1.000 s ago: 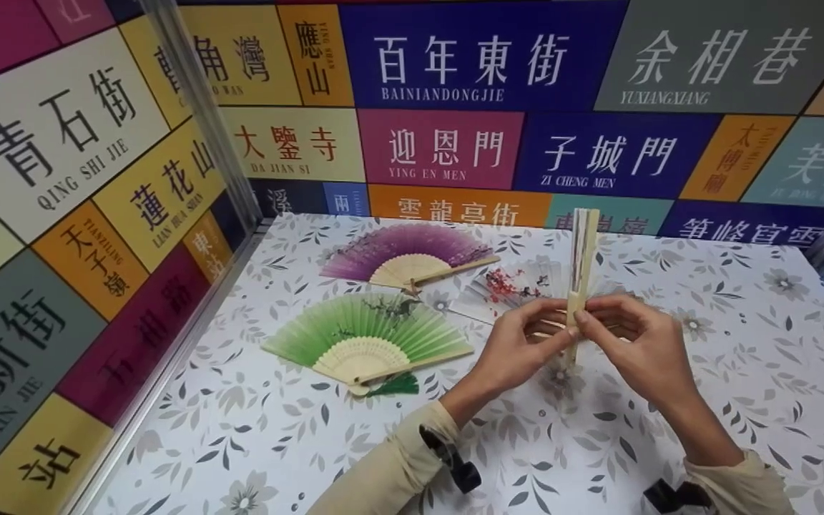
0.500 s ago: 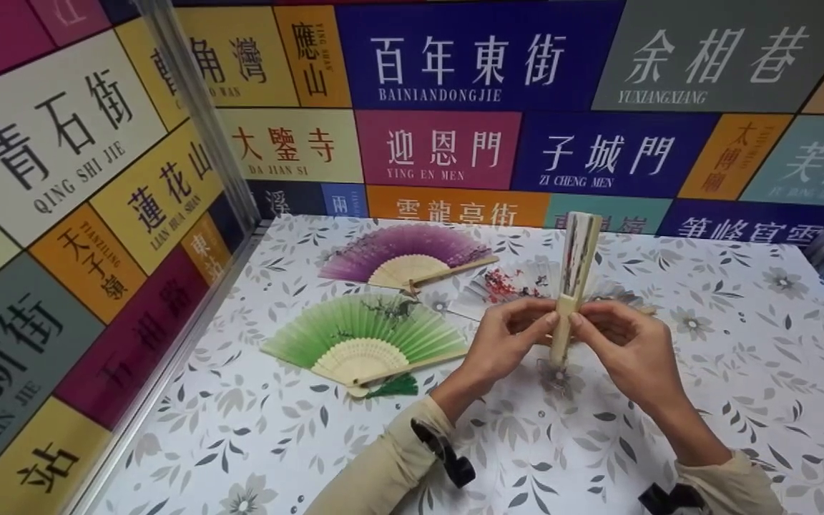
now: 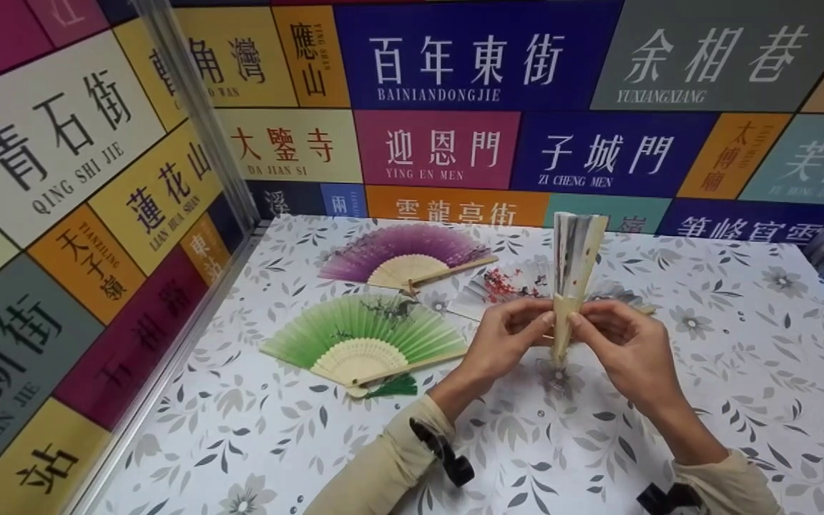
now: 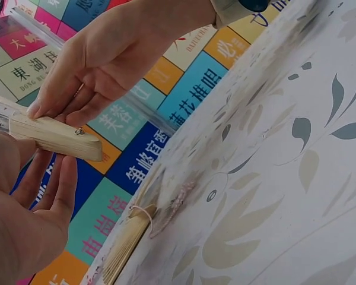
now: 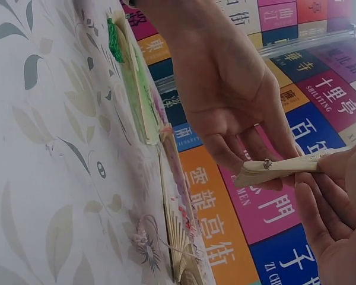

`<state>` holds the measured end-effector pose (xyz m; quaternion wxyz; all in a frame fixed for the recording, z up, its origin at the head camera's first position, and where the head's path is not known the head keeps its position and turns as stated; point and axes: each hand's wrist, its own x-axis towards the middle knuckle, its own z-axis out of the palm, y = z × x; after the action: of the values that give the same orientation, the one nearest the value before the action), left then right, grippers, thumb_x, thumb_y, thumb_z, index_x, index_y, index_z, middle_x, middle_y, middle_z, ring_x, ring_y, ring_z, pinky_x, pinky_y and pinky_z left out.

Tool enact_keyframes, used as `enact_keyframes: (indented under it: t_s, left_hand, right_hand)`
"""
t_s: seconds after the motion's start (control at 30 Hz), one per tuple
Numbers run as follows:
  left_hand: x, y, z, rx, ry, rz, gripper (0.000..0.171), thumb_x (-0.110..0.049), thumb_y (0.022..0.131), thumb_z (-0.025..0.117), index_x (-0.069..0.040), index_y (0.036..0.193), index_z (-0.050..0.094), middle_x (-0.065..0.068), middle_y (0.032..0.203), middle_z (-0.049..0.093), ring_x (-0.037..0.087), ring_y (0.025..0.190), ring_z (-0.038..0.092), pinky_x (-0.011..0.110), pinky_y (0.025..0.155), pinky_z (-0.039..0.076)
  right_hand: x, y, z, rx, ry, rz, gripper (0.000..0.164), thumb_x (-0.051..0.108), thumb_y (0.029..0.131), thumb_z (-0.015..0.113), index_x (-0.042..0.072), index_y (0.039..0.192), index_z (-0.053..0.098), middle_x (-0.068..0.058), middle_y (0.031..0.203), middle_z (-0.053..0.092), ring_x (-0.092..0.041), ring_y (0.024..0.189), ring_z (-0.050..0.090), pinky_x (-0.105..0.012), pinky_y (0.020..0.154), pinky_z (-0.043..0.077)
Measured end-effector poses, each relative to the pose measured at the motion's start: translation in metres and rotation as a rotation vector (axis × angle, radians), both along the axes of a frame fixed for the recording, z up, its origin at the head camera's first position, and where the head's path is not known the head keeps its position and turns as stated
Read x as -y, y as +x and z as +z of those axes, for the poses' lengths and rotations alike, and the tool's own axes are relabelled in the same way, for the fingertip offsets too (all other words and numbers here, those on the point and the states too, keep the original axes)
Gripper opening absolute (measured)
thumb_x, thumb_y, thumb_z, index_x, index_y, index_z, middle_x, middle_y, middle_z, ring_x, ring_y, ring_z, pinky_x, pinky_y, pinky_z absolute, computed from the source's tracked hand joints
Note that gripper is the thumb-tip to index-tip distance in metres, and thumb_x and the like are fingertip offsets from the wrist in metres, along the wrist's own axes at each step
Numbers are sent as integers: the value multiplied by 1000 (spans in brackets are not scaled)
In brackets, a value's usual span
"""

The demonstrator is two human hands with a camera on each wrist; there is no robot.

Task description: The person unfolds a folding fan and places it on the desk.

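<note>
Upright above the table, a pale folding fan with light ribs is spread into a narrow wedge. My left hand pinches its lower ribs between thumb and fingers from the left. From the opposite side my right hand pinches the same part, thumbs close together. The metal rivet at the held fan's end shows in the left wrist view. Behind the hands lies a spread white fan with red blossoms, its middle hidden by the held fan and hands.
A spread green fan with a green tassel lies left of my hands. Farther back is a spread purple fan. The floral tabletop meets walls of coloured panels at the back and left.
The held fan has gone from nearly folded to a slightly wider wedge, its top edges moving apart. Both hands have shifted a little left. The fans on the table stay put.
</note>
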<state>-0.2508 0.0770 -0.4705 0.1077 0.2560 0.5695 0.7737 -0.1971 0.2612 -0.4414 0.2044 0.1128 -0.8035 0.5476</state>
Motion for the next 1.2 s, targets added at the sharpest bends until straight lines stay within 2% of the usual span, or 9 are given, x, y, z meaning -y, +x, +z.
enact_keyframes:
  t_s: [0.27, 0.43, 0.6, 0.93, 1.2]
  left_hand:
    - [-1, 0, -1, 34, 16, 10, 24, -15, 101, 62, -6, 122, 68, 14, 113, 74, 19, 95, 74, 39, 87, 65]
    - [-2, -1, -1, 62, 37, 24, 23, -13, 100, 62, -2, 120, 67, 19, 112, 74, 19, 92, 74, 40, 87, 65]
    - [-2, -2, -1, 86, 59, 19, 24, -10, 100, 61, 1, 122, 65, 22, 112, 72, 20, 93, 74, 40, 87, 65]
    - [0, -1, -2, 120, 64, 34, 24, -12, 100, 62, -3, 122, 66, 17, 111, 73, 21, 91, 74, 40, 86, 66]
    - [0, -1, 0, 135, 72, 39, 25, -12, 99, 63, -1, 122, 65, 15, 113, 73, 20, 91, 73, 40, 87, 65]
  right_hand:
    - [-1, 0, 0, 32, -29, 11, 20, 18, 96, 69, 3, 109, 68, -14, 94, 76, -17, 85, 75, -22, 76, 64]
    - [-2, 0, 1, 37, -11, 18, 22, 19, 99, 65, 2, 112, 62, -14, 93, 77, -16, 83, 75, -21, 73, 64]
    - [-3, 0, 0, 55, -39, 33, 24, 17, 100, 62, -3, 112, 55, -17, 95, 77, -20, 81, 75, -19, 69, 62]
    - [-1, 1, -3, 106, -78, 13, 26, 20, 103, 58, -2, 115, 52, -14, 91, 76, -26, 77, 73, -23, 66, 61]
    - [2, 2, -2, 140, -145, -18, 27, 19, 101, 60, -1, 117, 50, -13, 92, 77, -27, 75, 73, -27, 70, 63]
